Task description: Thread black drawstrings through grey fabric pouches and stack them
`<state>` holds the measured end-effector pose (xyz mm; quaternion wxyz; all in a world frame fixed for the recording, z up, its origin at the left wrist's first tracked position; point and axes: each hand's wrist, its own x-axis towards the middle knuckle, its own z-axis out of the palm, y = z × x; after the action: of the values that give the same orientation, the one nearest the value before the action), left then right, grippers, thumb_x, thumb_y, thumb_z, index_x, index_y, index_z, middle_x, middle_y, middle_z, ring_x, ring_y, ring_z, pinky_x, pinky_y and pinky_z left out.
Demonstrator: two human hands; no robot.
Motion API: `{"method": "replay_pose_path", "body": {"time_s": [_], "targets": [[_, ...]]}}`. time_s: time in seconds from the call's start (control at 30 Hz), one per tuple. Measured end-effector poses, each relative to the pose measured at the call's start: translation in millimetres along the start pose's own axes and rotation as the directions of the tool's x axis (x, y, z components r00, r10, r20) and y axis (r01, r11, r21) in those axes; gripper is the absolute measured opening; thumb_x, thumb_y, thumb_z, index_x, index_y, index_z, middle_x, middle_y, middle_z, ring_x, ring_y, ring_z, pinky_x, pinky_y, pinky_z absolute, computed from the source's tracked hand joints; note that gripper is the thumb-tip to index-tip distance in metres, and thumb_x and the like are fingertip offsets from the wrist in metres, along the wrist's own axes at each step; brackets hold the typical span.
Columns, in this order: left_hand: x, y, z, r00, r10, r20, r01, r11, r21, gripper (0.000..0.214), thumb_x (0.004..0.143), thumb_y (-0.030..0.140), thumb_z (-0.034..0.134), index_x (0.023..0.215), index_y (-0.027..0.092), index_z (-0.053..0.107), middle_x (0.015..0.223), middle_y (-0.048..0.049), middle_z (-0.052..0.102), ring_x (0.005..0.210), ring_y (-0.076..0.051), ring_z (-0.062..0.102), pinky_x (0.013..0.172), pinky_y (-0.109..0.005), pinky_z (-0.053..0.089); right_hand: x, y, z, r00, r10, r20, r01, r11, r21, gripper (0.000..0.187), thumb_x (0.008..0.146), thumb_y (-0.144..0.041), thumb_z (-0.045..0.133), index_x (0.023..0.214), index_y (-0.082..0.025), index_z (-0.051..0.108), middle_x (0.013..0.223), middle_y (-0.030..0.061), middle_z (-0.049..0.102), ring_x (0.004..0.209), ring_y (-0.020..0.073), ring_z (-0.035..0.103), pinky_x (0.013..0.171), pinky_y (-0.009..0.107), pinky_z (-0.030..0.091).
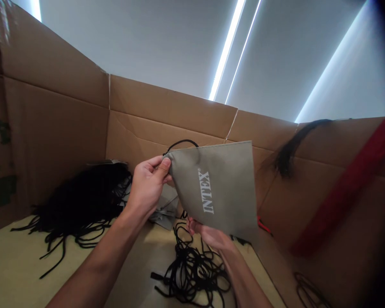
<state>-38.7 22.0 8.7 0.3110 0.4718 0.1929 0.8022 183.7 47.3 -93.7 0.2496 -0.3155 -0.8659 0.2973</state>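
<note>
A grey drawstring bag (231, 184) printed INTEX is held up in front of me, turned sideways. My left hand (152, 177) pinches its upper left corner, where a loop of black cord (182, 141) comes out. Under the lower left edge of the bag is my right hand (211, 235), its fingertips closed together at that corner and partly covered by the bag. Beneath my hands a tangle of black cords (195, 269) lies on the pale table (128, 265).
At the left lies a big heap of black cords (83, 201). More grey bags (165, 209) rest behind my left wrist. Cardboard walls (167, 111) enclose the table. At the right are a red strip (340, 192), a hanging black bundle (287, 158) and a small red object (265, 226).
</note>
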Motion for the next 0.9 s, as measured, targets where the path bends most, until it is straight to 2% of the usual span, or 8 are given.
{"method": "replay_pose_path", "body": {"time_s": [0.1, 0.23, 0.3, 0.43, 0.53, 0.7, 0.8, 0.9], "targets": [[4, 9, -7.1, 0.998, 0.044, -0.047, -0.043, 0.999, 0.009, 0.048, 0.069, 0.054, 0.099, 0.067, 0.014, 0.073, 0.062, 0.0017, 0.055, 0.053, -0.006, 0.040, 0.047, -0.017, 0.035, 42, 35, 2, 0.997, 0.075, -0.029, -0.073, 0.995, 0.067, 0.030, 0.105, -0.041, 0.069, 0.122, -0.016, 0.070, 0.116, 0.0072, 0.074, 0.096, 0.0204, 0.073, 0.085, 0.040, 0.064], [7, 19, -15.7, 0.996, 0.071, -0.049, -0.070, 0.997, 0.035, 0.050, 0.070, 0.053, 0.098, 0.063, 0.015, 0.067, 0.062, 0.0024, 0.053, 0.052, -0.006, 0.040, 0.047, -0.019, 0.036, 43, 44, 4, 0.995, 0.077, -0.065, -0.066, 0.987, 0.146, 0.024, 0.100, -0.037, 0.067, 0.083, -0.020, 0.064, 0.078, 0.0002, 0.067, 0.075, 0.0174, 0.066, 0.076, 0.034, 0.057], [10, 19, -19.4, 0.993, 0.087, -0.080, -0.083, 0.995, 0.049, 0.048, 0.071, 0.051, 0.098, 0.065, 0.015, 0.067, 0.064, 0.0020, 0.056, 0.053, -0.007, 0.044, 0.047, -0.020, 0.038, 38, 38, -1, 0.995, 0.074, -0.073, -0.061, 0.983, 0.175, 0.021, 0.094, -0.033, 0.063, 0.076, -0.023, 0.056, 0.067, -0.0015, 0.060, 0.068, 0.0176, 0.061, 0.071, 0.032, 0.052], [18, 21, -29.5, 0.973, 0.128, -0.193, -0.125, 0.992, 0.025, 0.039, 0.075, 0.040, 0.098, 0.067, 0.014, 0.070, 0.065, 0.0025, 0.058, 0.053, -0.006, 0.045, 0.046, -0.017, 0.039, 37, 29, -13, 0.995, 0.067, -0.073, -0.052, 0.980, 0.191, 0.011, 0.079, -0.025, 0.059, 0.073, -0.024, 0.050, 0.064, -0.0035, 0.054, 0.063, 0.0158, 0.054, 0.064, 0.028, 0.043], [25, 31, -40.7, 0.945, 0.161, -0.284, -0.167, 0.986, 0.002, 0.033, 0.080, 0.032, 0.096, 0.065, 0.014, 0.072, 0.065, 0.0016, 0.059, 0.054, -0.006, 0.044, 0.044, -0.016, 0.037, 38, 31, -18, 0.996, 0.056, -0.072, -0.043, 0.985, 0.170, 0.010, 0.072, -0.020, 0.057, 0.070, -0.024, 0.048, 0.062, -0.0036, 0.054, 0.064, 0.0156, 0.052, 0.063, 0.027, 0.040], [29, 51, -53.9, 0.908, 0.226, -0.354, -0.239, 0.971, 0.007, 0.033, 0.083, 0.026, 0.095, 0.062, 0.016, 0.071, 0.059, 0.0027, 0.052, 0.055, -0.007, 0.037, 0.043, -0.019, 0.030, 34, 44, -29, 0.995, 0.065, -0.070, -0.059, 0.994, 0.091, 0.010, 0.071, -0.015, 0.053, 0.070, -0.024, 0.049, 0.064, -0.0027, 0.056, 0.064, 0.0164, 0.055, 0.063, 0.027, 0.040], [30, 53, -56.4, 0.889, 0.253, -0.383, -0.269, 0.963, 0.013, 0.032, 0.090, 0.024, 0.088, 0.064, 0.014, 0.071, 0.064, 0.0004, 0.058, 0.057, -0.007, 0.041, 0.044, -0.021, 0.026, 31, 46, -39, 0.995, 0.070, -0.068, -0.069, 0.997, 0.018, 0.010, 0.070, -0.014, 0.052, 0.071, -0.024, 0.049, 0.066, -0.0019, 0.058, 0.066, 0.0171, 0.057, 0.065, 0.028, 0.041], [31, 52, -67.7, 0.887, 0.248, -0.390, -0.265, 0.964, 0.010, 0.028, 0.093, 0.021, 0.084, 0.069, 0.016, 0.069, 0.070, -0.0007, 0.061, 0.061, -0.009, 0.049, 0.048, -0.020, 0.035, 26, 45, -52, 0.993, 0.082, -0.088, -0.089, 0.993, -0.075, 0.012, 0.071, -0.012, 0.051, 0.070, -0.024, 0.049, 0.067, -0.0014, 0.059, 0.069, 0.0178, 0.056, 0.067, 0.029, 0.039]]}}
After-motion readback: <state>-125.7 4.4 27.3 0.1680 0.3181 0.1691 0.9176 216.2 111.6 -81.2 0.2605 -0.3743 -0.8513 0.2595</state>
